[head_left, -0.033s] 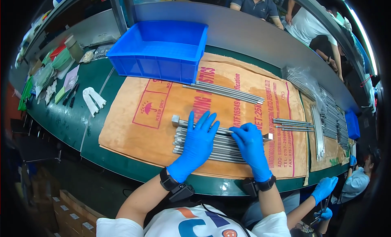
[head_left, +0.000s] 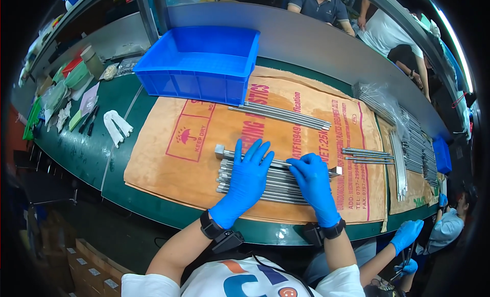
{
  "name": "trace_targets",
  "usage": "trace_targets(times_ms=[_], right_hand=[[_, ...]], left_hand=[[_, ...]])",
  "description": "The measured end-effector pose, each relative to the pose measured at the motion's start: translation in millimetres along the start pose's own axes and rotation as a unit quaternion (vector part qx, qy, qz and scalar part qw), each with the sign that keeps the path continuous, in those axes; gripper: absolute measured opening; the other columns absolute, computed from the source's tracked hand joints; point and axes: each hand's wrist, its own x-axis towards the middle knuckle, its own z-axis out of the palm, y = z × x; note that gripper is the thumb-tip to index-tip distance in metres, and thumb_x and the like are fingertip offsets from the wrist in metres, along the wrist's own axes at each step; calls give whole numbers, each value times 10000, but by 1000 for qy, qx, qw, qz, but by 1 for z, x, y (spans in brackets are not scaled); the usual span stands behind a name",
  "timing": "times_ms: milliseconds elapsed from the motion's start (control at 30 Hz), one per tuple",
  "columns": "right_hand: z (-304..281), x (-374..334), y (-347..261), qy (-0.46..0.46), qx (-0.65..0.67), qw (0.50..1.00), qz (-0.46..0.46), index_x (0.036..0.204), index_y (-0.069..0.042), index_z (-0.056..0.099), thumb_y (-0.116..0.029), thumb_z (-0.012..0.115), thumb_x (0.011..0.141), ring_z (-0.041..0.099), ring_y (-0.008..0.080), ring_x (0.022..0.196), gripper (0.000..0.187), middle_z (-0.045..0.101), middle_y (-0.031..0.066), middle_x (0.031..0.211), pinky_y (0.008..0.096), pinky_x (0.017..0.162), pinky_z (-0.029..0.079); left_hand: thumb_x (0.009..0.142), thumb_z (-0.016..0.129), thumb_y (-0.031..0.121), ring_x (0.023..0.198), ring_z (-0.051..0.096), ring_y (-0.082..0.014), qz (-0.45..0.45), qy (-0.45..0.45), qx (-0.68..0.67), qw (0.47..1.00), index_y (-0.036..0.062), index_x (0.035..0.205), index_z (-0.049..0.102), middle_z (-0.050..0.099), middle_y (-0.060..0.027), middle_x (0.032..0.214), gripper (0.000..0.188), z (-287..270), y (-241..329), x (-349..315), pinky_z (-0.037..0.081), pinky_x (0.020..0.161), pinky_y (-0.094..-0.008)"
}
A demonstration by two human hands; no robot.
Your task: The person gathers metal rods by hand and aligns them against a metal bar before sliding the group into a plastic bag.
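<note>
A row of thin, shiny metal rods [head_left: 283, 187] lies side by side on the brown paper sacking. Along the far edge of this row runs a metal bar with a square block [head_left: 220, 151] at its left end and another block [head_left: 336, 171] at its right. My left hand [head_left: 248, 177], in a blue glove, lies flat across the rods with fingers spread, the tips reaching past the bar. My right hand [head_left: 311, 179], gloved likewise, has thumb and fingers pinched on a metal rod beside the bar. Both hands hide parts of the rods.
Beyond my hands lie several loose rods [head_left: 280, 116] and a blue bin [head_left: 196, 77]. More rods [head_left: 368, 156] lie to the right, near a large pile [head_left: 416, 144]. Cloth [head_left: 117, 127] and tools [head_left: 90, 119] are at left. A co-worker's gloved hand [head_left: 407, 237] is at lower right.
</note>
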Motion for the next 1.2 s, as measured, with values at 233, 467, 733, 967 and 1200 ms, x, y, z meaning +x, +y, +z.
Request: trace_targets(times_ms=[233,467,733,967,1200], right_hand=[[5,1,5,-10,3,1000,-4,1021,-98,723,-119,697,833,561,267,822,191,574,114,868,361,715,459],[13,3,11,-2,7,1000,-18,1019,-114,716,-169,687,848,569,259,817,182,605,83,883,382,695,440],[-6,1,1,-82,2,996,-34,1031,-108,711,-201,674,860,596,275,857,198,638,96,938,389,721,462],[14,73,51,-62,-32,997,-29,1025,-95,702,-217,645,880,623,305,926,199,652,119,952,414,764,508],[20,104,67,-165,-107,980,12,991,-60,663,-192,660,853,629,331,897,190,646,150,958,411,760,511]], left_hand=[[787,595,4,1309,436,-299,-16,-15,-11,1000,18,1193,599,537,-140,1309,406,5,-4,-1,123,1160,-590],[808,578,56,1224,495,-292,-6,3,-10,1000,7,1106,626,582,-139,1219,306,4,-6,1,181,1139,-583],[841,675,165,1137,551,-256,4,1,-71,997,50,1036,629,609,-102,1161,231,1,6,1,209,1130,-554],[826,701,209,1133,551,-278,21,-11,-96,995,31,1000,624,605,-116,1148,261,6,9,-1,290,1100,-512],[828,701,214,1138,546,-297,10,-18,-104,994,16,1000,614,595,-130,1174,276,3,8,-2,327,1084,-495]])
